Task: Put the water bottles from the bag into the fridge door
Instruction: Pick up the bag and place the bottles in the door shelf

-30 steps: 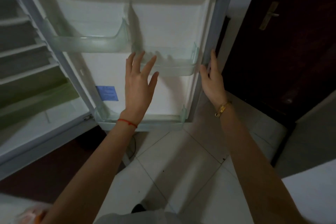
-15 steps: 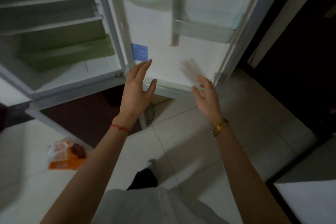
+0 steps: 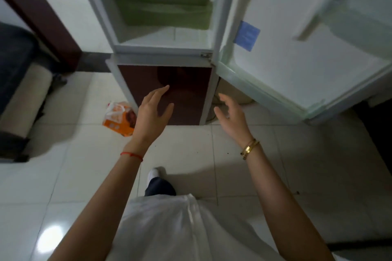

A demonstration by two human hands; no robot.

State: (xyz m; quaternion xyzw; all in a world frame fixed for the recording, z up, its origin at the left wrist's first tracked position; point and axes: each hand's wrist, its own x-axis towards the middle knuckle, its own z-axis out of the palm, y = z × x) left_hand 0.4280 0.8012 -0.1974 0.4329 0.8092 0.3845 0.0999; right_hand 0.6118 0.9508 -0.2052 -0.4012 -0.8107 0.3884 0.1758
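An orange and white bag lies on the floor tiles left of the fridge's dark lower door; I cannot make out bottles in it. The fridge door hangs open at the upper right, white inside, with a clear bottom rack and a blue sticker. My left hand hovers open over the dark lower door, just right of the bag. My right hand is open too, fingers curled a little, below the open door's hinge corner. Both hands hold nothing.
The fridge's inner compartment shows white shelves and a green drawer. A dark sofa or bench stands at the left on the glossy white tile floor. My foot and white shirt are below the hands.
My view has swung left and down from the door racks to the floor. Both hands have left the door and dropped lower; the bag now lies close to my left hand.
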